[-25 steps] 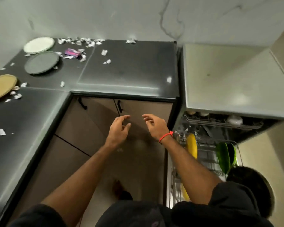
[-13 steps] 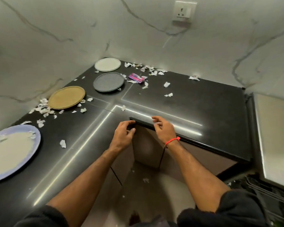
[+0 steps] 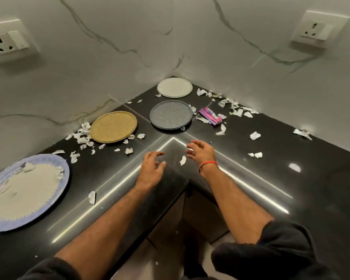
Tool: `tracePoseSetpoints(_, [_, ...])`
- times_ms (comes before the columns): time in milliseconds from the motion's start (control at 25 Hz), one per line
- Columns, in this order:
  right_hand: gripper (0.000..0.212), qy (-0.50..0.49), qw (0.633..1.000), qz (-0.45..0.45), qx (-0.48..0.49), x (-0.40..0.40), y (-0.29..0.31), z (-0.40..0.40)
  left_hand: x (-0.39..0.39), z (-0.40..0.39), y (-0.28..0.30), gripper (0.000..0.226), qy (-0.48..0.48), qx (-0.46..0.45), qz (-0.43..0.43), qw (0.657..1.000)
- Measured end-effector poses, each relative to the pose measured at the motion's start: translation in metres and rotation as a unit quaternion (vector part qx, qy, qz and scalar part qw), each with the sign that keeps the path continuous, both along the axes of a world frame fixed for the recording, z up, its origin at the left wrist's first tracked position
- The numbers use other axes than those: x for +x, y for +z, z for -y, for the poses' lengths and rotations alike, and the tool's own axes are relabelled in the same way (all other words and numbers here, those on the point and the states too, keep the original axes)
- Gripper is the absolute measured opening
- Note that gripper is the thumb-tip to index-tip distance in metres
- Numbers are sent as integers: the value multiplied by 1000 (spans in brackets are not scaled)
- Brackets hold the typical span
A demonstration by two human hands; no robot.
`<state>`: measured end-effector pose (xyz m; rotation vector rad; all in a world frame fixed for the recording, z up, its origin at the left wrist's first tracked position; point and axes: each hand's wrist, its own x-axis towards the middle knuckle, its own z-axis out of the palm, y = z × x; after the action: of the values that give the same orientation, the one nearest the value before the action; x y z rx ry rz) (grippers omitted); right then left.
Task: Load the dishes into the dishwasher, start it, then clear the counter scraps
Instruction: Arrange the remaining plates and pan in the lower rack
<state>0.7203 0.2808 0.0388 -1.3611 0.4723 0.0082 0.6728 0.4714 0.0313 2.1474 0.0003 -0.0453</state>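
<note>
Stage: you are in the loading part of the task, and by the look of the counter (image 3: 291,199) it is far from finished.
Plates left: four sit on the counter. The white plate (image 3: 174,87) is deepest in the corner, the grey plate (image 3: 171,114) is just in front of it, the tan plate (image 3: 113,126) is to its left, and the large blue-rimmed plate (image 3: 64,174) is nearest you on the left, with paper bits lying on it.
Dishwasher: out of view here, so you cannot tell from this picture what it holds or whether it is running.
Scraps: torn paper scraps (image 3: 230,106) are strewn along both walls and around the plates, with a pink wrapper (image 3: 209,115) just right of the grey plate. None looks gathered.
Left hand (image 3: 151,168): spread, fingers loosely bent, holding nothing, over the counter's inner corner.
Right hand (image 3: 200,152): likewise spread and empty, a red band on its wrist, one scrap (image 3: 182,160) lying between your two hands.
Still to do: carry over all four plates, start the machine, then clear the paper and wrapper.
</note>
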Motion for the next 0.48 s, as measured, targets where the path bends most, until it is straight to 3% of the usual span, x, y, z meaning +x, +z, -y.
tracePoseSetpoints(240, [40,56,974,-141,167,133,-6,-19,50,11,11,35,56,-8,-3,998])
tracePoseSetpoints(480, [48,38,942,-221,248,188,-24,-38,59,0,4,33,82,-12,-33,996])
